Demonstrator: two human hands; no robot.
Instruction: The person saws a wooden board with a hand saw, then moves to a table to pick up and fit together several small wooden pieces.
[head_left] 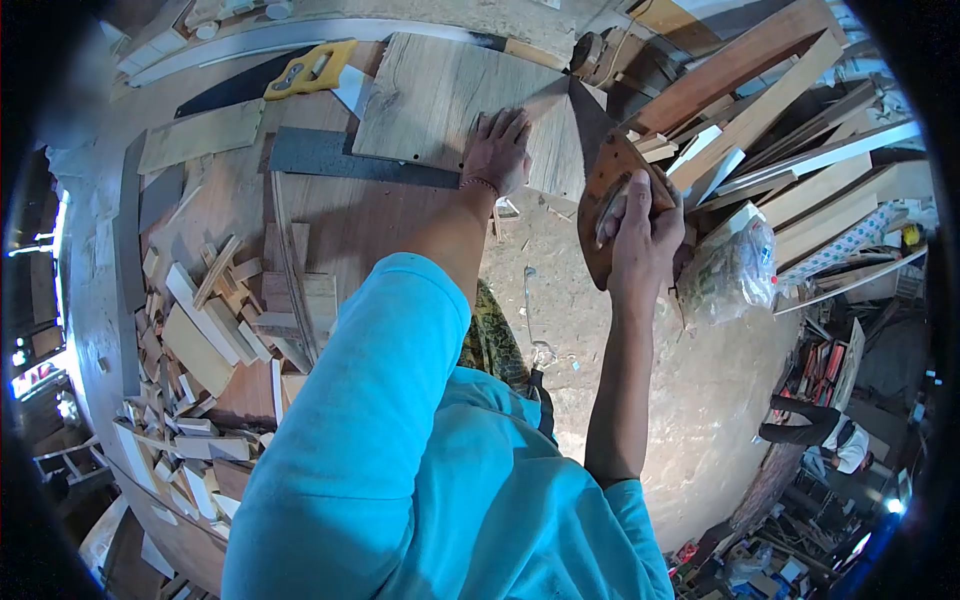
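Note:
My left hand (pixel 497 152) lies flat on a light wood-grain board (pixel 430 95), its fingers stretched over the surface near the right end. Wrapped round the brown wooden handle of a handsaw (pixel 602 160) is my right hand (pixel 643 225). The saw's dark blade runs up along the board's right edge, overlapping it in this view. Under the board's near edge lies a dark grey strip (pixel 315 152). Beyond my left hand, a second handsaw with a yellow handle (pixel 312 70) rests on the bench (pixel 345 215).
Wood offcuts (pixel 205 330) are heaped at the left. Long planks (pixel 760 100) and a clear plastic bag (pixel 735 270) crowd the right, close to my right hand. Farther off at the lower right, a person (pixel 825 432) is on the workshop floor (pixel 700 400).

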